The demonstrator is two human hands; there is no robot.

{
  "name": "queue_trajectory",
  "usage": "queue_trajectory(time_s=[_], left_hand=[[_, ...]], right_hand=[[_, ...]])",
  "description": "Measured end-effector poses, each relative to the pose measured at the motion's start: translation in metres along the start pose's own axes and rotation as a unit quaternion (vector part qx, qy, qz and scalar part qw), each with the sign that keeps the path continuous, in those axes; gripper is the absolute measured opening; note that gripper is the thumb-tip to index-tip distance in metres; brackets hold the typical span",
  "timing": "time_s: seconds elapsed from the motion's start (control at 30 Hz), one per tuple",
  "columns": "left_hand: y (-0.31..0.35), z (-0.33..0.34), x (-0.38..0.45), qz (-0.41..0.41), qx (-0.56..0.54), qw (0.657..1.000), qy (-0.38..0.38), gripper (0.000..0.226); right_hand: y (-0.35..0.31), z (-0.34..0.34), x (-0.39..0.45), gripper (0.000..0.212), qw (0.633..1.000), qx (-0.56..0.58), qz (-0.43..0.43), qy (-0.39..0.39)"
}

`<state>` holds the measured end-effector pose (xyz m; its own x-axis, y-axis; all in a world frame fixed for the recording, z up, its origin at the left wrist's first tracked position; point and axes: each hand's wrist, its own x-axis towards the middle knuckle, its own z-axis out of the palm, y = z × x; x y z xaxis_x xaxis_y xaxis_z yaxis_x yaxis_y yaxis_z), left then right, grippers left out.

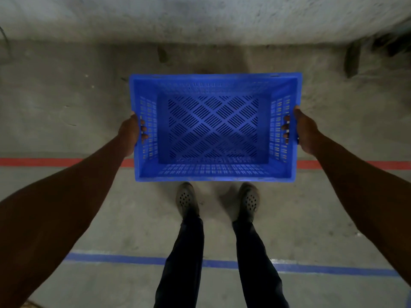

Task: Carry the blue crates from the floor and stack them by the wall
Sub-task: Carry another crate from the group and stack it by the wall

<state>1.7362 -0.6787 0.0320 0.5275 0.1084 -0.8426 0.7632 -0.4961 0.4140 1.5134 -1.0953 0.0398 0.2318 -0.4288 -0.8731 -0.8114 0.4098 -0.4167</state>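
One blue crate (pixel 214 174) with slotted walls and a lattice bottom is held level in front of me, above the concrete floor. It is empty. My left hand (pixel 130 133) grips its left side, fingers hooked through the handle slot. My right hand (pixel 303 131) grips the right side the same way. The pale rough wall (pixel 200 16) runs across the top of the view, a short way beyond the crate. No other crate shows.
A red floor line (pixel 40 162) passes under the crate and a blue floor line (pixel 115 258) runs behind my feet. My two feet in perforated clogs (pixel 186 200) stand just behind the crate. Dark debris (pixel 352 60) lies near the wall at right.
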Motion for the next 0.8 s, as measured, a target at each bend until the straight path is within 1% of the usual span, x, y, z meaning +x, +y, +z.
queue_trajectory(time_s=[0.1,0.27,0.4,0.57,0.73,0.8], left_hand=[[-0.001,0.001,0.002,0.008,-0.008,1.000,0.001,0.052],[0.002,-0.003,-0.004,0.002,-0.022,1.000,-0.004,0.048],[-0.002,-0.002,-0.007,0.009,-0.033,0.999,0.007,0.049],[-0.014,-0.006,-0.006,0.011,-0.027,0.999,0.029,0.047],[-0.018,-0.005,0.001,0.026,0.004,0.999,0.031,0.041],[-0.020,-0.005,0.004,0.032,0.019,0.998,0.049,0.041]], right_hand=[[0.002,0.000,0.001,0.050,1.000,0.009,-0.007,-0.007],[0.005,0.005,0.005,0.051,1.000,0.011,-0.003,0.001],[0.007,0.010,0.007,0.052,1.000,0.002,-0.011,0.016],[0.015,0.011,0.005,0.049,1.000,0.000,-0.017,0.026],[0.014,0.013,0.002,0.047,0.999,0.004,-0.019,0.029],[0.016,0.014,0.001,0.046,0.999,0.002,-0.027,0.038]])
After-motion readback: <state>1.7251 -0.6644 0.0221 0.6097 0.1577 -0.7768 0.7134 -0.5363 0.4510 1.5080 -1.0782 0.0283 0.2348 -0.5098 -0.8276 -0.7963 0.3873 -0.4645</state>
